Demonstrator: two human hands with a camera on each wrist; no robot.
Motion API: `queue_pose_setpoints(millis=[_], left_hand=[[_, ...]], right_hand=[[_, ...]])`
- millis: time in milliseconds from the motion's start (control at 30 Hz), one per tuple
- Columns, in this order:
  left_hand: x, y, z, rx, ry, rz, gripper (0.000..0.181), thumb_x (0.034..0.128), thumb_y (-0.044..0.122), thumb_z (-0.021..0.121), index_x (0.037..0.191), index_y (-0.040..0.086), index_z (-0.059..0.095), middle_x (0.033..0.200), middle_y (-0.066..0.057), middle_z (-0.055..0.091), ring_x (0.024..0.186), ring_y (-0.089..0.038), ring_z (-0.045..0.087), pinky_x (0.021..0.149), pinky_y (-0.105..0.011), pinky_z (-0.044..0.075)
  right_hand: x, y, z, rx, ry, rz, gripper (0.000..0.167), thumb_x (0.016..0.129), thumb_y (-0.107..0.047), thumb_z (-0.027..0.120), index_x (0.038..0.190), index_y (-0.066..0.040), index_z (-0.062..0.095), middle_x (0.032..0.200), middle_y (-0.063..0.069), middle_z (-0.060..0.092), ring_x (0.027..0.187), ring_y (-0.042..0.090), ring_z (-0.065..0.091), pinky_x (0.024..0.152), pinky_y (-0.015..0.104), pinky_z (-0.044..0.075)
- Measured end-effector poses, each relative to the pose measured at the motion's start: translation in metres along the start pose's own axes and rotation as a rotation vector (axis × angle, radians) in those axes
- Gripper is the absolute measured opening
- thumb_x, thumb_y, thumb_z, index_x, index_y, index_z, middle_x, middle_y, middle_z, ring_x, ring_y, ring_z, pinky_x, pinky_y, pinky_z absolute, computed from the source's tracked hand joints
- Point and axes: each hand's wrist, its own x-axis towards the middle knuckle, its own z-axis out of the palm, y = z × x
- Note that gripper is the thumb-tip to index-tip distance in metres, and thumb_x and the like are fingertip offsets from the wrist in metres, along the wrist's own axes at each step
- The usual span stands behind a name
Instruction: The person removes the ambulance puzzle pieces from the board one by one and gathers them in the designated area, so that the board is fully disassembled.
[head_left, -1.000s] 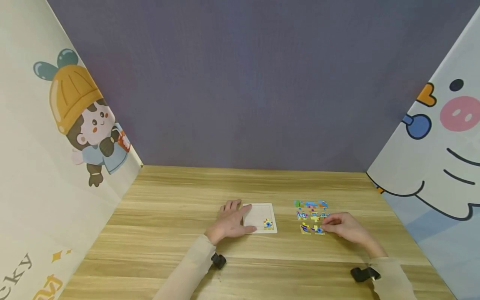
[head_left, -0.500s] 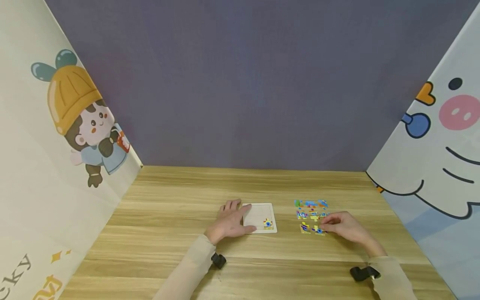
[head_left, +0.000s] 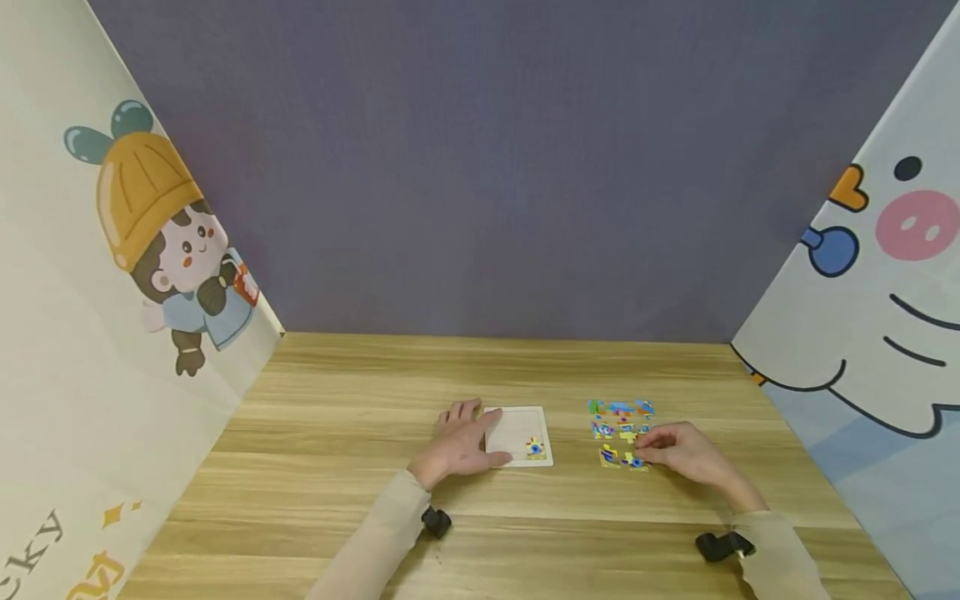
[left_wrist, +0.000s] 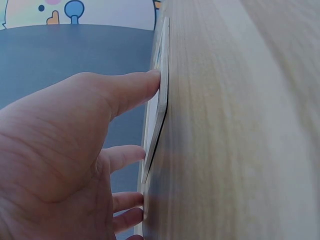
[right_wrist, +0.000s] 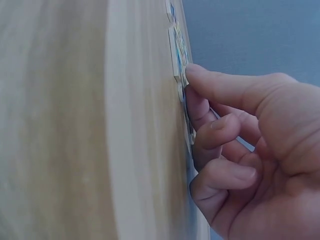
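My left hand lies at the left side of a white square puzzle tray. Its thumb rests on the tray's edge and its fingers are spread. One yellow puzzle piece with a blue round mark lies in the tray's lower right corner. My right hand is at the right side of the loose puzzle pieces, thumb and index finger close together, the other fingers curled. Its thumb tip is at the edge of the pieces in the right wrist view. Whether a piece is pinched there is hidden.
Several colourful pieces lie in rows on the wooden table, right of the tray. A dark panel stands behind the table. Printed walls with cartoon figures flank it. Each wrist wears a black camera.
The right fingertips have moved slightly left over the pieces. My left hand and the tray have stayed in place. The view has shifted a little.
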Motion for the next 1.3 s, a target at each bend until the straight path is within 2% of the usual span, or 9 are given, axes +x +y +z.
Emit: queue_pose_setpoints(millis=[233,333,633,767,900,1100,1300], left_hand=[[0.003,-0.004,0.006,-0.015,0.004,0.011,0.083,0.0926,0.059,0.072,0.162,0.020,0.047,0.170,-0.022,0.031,0.154,-0.041,0.030,0.123,-0.062,0.028],[0.003,-0.005,0.008,-0.026,0.007,0.009,0.083,0.0923,0.058,0.072,0.162,0.020,0.047,0.170,-0.021,0.030,0.155,-0.041,0.029,0.124,-0.063,0.027],[0.001,-0.001,0.002,-0.005,0.000,0.007,0.083,0.0930,0.060,0.072,0.162,0.021,0.047,0.170,-0.021,0.031,0.155,-0.040,0.030,0.124,-0.061,0.028],[0.000,0.000,0.001,0.004,0.001,0.005,0.083,0.0929,0.061,0.072,0.162,0.021,0.048,0.170,-0.021,0.032,0.154,-0.039,0.031,0.124,-0.060,0.029],[0.000,0.001,0.001,-0.002,-0.002,0.003,0.083,0.0933,0.061,0.072,0.162,0.022,0.047,0.170,-0.020,0.031,0.155,-0.039,0.030,0.124,-0.060,0.028],[0.001,0.001,0.000,-0.018,0.002,0.012,0.082,0.0931,0.058,0.073,0.162,0.019,0.048,0.170,-0.022,0.030,0.155,-0.042,0.030,0.124,-0.063,0.027],[-0.001,0.001,-0.002,-0.024,-0.004,0.008,0.082,0.0939,0.059,0.072,0.162,0.019,0.047,0.171,-0.022,0.030,0.155,-0.042,0.029,0.125,-0.062,0.027]], right_hand=[[0.002,-0.005,0.004,-0.021,0.018,0.031,0.021,0.099,-0.024,0.077,0.108,-0.006,0.079,0.102,0.007,0.076,0.081,0.009,0.061,0.067,0.025,0.051],[0.008,-0.010,0.007,-0.040,0.015,0.012,0.022,0.099,-0.028,0.076,0.108,-0.009,0.079,0.102,0.005,0.076,0.083,0.008,0.062,0.068,0.025,0.051],[0.024,-0.025,0.019,-0.046,0.001,-0.014,0.026,0.100,-0.032,0.076,0.113,-0.010,0.080,0.115,0.006,0.076,0.102,0.015,0.068,0.081,0.030,0.056],[0.029,-0.032,0.026,-0.047,-0.020,-0.044,0.025,0.100,-0.031,0.076,0.113,-0.010,0.080,0.112,0.005,0.077,0.100,0.016,0.068,0.081,0.031,0.056],[0.036,-0.039,0.033,-0.034,-0.042,-0.072,0.024,0.100,-0.030,0.077,0.113,-0.010,0.080,0.112,0.004,0.077,0.098,0.013,0.068,0.081,0.027,0.056],[0.043,-0.052,0.043,-0.015,-0.071,-0.073,0.026,0.100,-0.030,0.076,0.116,-0.010,0.080,0.110,0.004,0.078,0.086,0.012,0.066,0.071,0.027,0.055],[0.051,-0.062,0.054,-0.037,-0.096,-0.092,0.027,0.100,-0.033,0.075,0.116,-0.012,0.080,0.113,0.002,0.078,0.097,0.013,0.069,0.081,0.030,0.056]])
